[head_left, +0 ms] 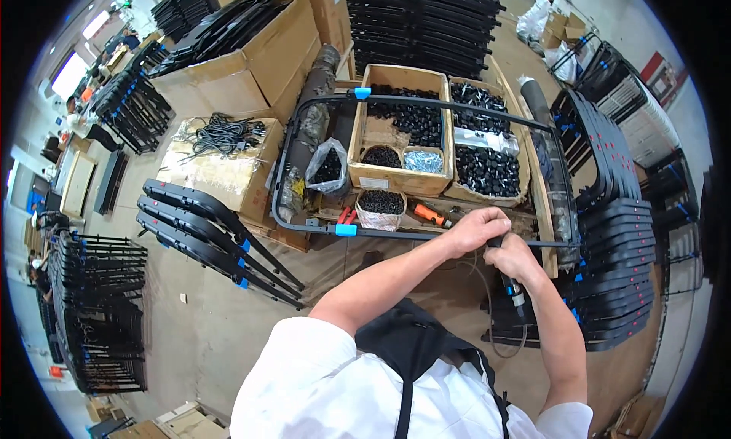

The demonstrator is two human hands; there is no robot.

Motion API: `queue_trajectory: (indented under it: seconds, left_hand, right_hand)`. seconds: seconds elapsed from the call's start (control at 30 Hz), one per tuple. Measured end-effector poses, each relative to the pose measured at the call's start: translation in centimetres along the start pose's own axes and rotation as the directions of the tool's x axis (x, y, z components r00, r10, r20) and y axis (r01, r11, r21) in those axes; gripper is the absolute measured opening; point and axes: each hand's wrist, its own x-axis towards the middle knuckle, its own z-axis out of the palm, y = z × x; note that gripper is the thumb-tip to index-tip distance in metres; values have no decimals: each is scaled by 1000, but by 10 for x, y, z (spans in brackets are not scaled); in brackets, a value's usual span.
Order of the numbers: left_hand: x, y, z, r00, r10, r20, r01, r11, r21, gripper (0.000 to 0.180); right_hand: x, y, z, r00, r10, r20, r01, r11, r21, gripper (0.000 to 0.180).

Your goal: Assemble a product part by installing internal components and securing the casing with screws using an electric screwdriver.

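Workshop floor crowded with stacked black frames [609,233]. Left hand [476,229] clamped the black tube frame [426,236]; right hand [514,258] gripped a powered driver [513,290] there. Fastening step, probably; next calls for steady alignment.

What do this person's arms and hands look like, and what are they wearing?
Both forearms are bare. The left hand and right hand wear no gloves, and no rings or watch show. Short white sleeves end above the elbows. A black apron with thin straps hangs over the white shirt.
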Motion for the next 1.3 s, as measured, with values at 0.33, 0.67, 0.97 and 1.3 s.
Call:
queue_trajectory:
  seconds: [0.33,0.67,0.97,1.3]
  left_hand:
    - [8,62,1,1000,8,26,-7,1000,-19,24]
    - [-2,94,-172,874,275,-402,-99,909,406,25]
    - [-28,77,-326,668,-99,-737,321,932,166,62]
    - [-3,53,-441,541,86,-836,517,751,412,67]
  right_hand:
    - [-5,-23,-33,981,-127,-144,129,992,-2,51]
    - [81,-146,-12,954,-237,-185,219,969,-114,62]
    - [240,-230,103,841,-541,4,501,775,-385,75]
    - [346,-282,143,805,-592,30,551,728,-408,73]
